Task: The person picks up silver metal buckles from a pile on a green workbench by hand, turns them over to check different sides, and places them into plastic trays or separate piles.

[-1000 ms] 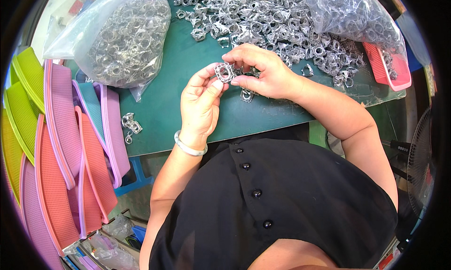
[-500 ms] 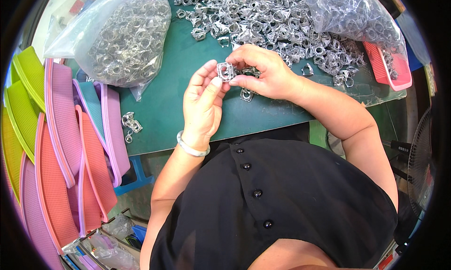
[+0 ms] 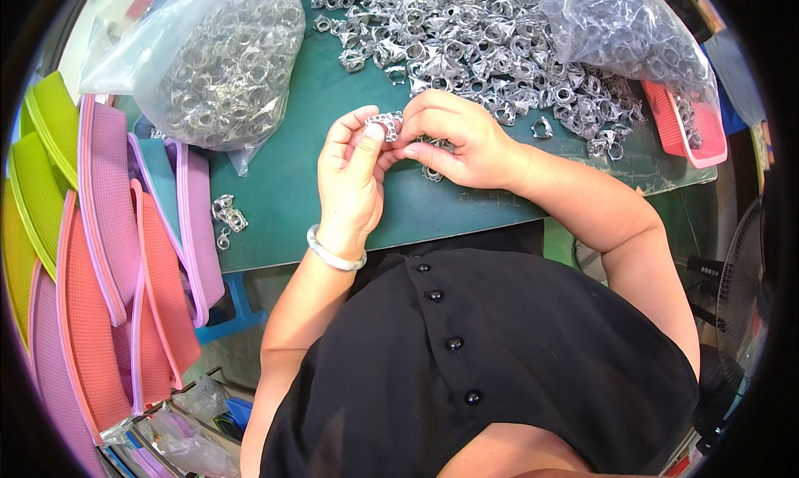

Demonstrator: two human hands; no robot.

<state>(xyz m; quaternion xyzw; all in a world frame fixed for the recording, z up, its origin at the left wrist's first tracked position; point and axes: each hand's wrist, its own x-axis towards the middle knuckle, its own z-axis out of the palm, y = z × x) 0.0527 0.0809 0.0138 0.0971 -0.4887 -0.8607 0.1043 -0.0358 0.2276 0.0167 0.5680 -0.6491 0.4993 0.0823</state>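
A silver metal ring [image 3: 385, 125] with an openwork square head is pinched between the thumb and fingers of my left hand [image 3: 351, 174], which has a pale bangle [image 3: 334, 252] at its wrist. At the ring's right side, my right hand [image 3: 474, 141] has its fingers curled closed, fingertips against or very near it. More silver metal shows beneath the right hand's fingers, partly hidden; I cannot tell if it is held or lying on the table. Beyond both hands spreads a large heap of similar silver rings [image 3: 466, 49] on the green table [image 3: 325, 87].
A clear bag of rings [image 3: 225, 70] stands far left, another bag [image 3: 624, 20] far right, beside a pink basket [image 3: 678, 128]. A few loose pieces [image 3: 229, 213] lie near the table's left edge. Colourful plastic baskets [image 3: 108, 220] stack at left. A fan [image 3: 736, 270] stands right.
The ring has been turned in the fingers, its head now tilted away from its earlier face-on view. Both hands have shifted slightly left.
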